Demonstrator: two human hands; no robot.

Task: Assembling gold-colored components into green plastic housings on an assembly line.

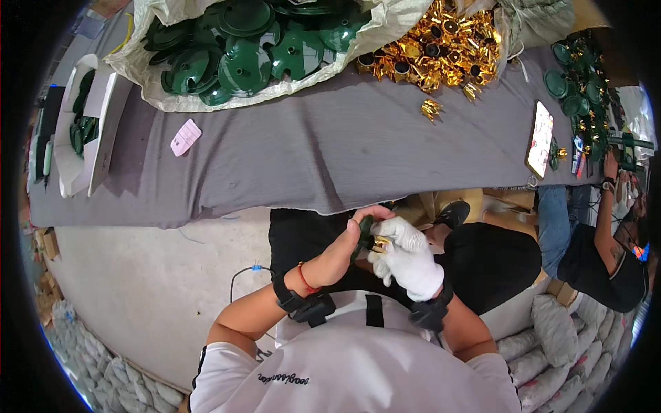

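In front of my lap, my bare left hand (342, 256) holds a dark green round plastic disc (362, 237), tilted on edge. A white knit glove covers my right hand (407, 256). Its bent fingers grip a shiny gold pronged piece (379, 244) against the face of the disc. My fingers partly hide where the two parts meet. Beyond, on the grey-draped table, similar green discs (246, 67) fill a white woven sack (148, 93). Beside them lies a heap of gold pronged pieces (441, 51), with one loose gold piece (431, 109) in front.
A white box (107, 131) holding green parts stands at the table's left end, near a pink label (185, 138). At the right lie a phone (540, 140) and more green discs (556, 84). Another person (606, 255) sits there. Grey filled bags (551, 337) line the floor.
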